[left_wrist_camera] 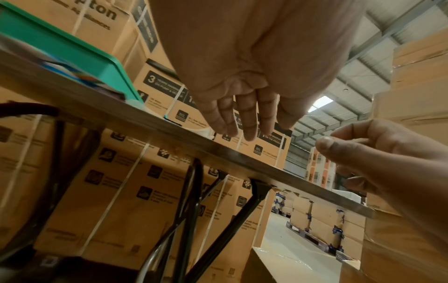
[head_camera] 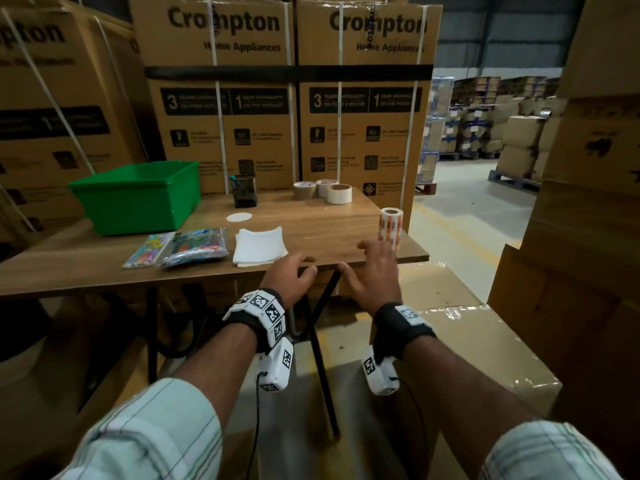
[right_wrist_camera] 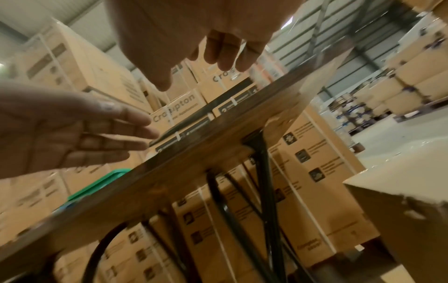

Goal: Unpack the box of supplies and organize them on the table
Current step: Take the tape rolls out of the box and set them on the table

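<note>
Both hands hover empty over the front edge of the wooden table (head_camera: 329, 226). My left hand (head_camera: 294, 271) has relaxed, slightly curled fingers just right of a white stack of sheets (head_camera: 259, 245). My right hand (head_camera: 375, 263) is spread open, its fingertips close to an upright label roll (head_camera: 391, 226) at the table's right edge. Colourful pen packets (head_camera: 187, 249) lie left of the sheets. Three tape rolls (head_camera: 323, 190) and a dark mesh pen holder (head_camera: 245, 195) stand at the back. The left wrist view shows my left hand's fingers (left_wrist_camera: 247, 118) straight above the table edge.
A green plastic bin (head_camera: 138, 199) sits on the table's left. A white disc (head_camera: 239, 216) lies mid-table. A taped cardboard box (head_camera: 478, 341) stands low beside the table's right end. Tall stacked cartons (head_camera: 294, 98) wall the back and both sides. Black table legs (head_camera: 322, 358) run below.
</note>
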Demonstrator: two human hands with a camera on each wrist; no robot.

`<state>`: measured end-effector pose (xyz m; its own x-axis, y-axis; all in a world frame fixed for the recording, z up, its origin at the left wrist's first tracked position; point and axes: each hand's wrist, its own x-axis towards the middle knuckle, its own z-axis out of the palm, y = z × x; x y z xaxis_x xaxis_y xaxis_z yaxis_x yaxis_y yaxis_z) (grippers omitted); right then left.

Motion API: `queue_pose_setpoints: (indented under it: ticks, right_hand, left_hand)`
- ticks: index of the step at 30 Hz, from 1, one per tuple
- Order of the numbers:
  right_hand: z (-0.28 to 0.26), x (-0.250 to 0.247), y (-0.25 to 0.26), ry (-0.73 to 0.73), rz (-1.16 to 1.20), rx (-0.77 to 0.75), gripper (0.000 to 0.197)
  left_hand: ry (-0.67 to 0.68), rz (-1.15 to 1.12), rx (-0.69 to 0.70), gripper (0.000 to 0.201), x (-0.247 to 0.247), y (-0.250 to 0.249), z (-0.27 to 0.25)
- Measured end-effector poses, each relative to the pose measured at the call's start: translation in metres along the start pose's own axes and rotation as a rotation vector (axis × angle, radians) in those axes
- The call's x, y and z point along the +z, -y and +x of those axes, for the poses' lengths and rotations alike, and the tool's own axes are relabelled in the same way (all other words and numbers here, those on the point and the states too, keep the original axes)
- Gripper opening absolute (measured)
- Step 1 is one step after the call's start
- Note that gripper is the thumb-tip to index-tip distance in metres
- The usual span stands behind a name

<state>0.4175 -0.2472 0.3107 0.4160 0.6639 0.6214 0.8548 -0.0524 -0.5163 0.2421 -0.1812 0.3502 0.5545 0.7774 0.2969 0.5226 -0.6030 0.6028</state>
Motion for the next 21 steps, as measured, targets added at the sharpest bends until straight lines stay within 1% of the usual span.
queue_pose_setpoints:
  ticks: [2, 4, 5, 7, 9, 11, 13, 16, 18, 19, 21]
  right_hand:
    - [-0.025, 0.012, 0.023, 0.09, 0.02, -0.104, 0.032]
    - [-0.048, 0.029, 0.044, 0.26, 0.052, -0.205, 0.015]
    - [-0.058, 0.037, 0.054, 0.367, 0.057, -0.237, 0.013]
    - [-0.074, 0.058, 0.072, 0.556, 0.028, -0.282, 0.016]
    - [-0.087, 0.078, 0.087, 0.695, -0.004, -0.296, 0.019]
    - [-0.095, 0.098, 0.1, 0.765, -0.013, -0.295, 0.02]
    - [-0.104, 0.12, 0.111, 0.817, -0.023, -0.306, 0.019]
    - [-0.125, 0.159, 0.121, 1.001, -0.051, -0.331, 0.018]
    - [-0.146, 0.191, 0.122, 1.107, -0.05, -0.312, 0.022]
    - [-0.158, 0.207, 0.122, 1.153, -0.04, -0.296, 0.023]
    - [-0.184, 0.238, 0.119, 1.252, -0.034, -0.259, 0.019]
  left_hand:
    - [-0.009, -0.001, -0.032, 0.023, -0.007, 0.017, -0.022]
    - [0.006, 0.023, -0.082, 0.018, -0.016, 0.035, -0.044]
    - [0.028, 0.035, -0.118, 0.017, -0.02, 0.047, -0.055]
    - [0.083, 0.047, -0.201, 0.017, -0.027, 0.074, -0.077]
    - [0.118, 0.065, -0.286, 0.016, -0.034, 0.103, -0.096]
    - [0.118, 0.04, -0.349, 0.012, -0.039, 0.13, -0.109]
    - [0.111, -0.03, -0.383, 0.01, -0.04, 0.155, -0.119]
    - [0.106, -0.109, -0.44, 0.013, -0.032, 0.194, -0.142]
    - [0.135, -0.135, -0.489, 0.018, -0.024, 0.224, -0.161]
    - [0.149, -0.147, -0.531, 0.019, -0.021, 0.243, -0.172]
    - [0.163, -0.169, -0.635, 0.022, -0.014, 0.281, -0.193]
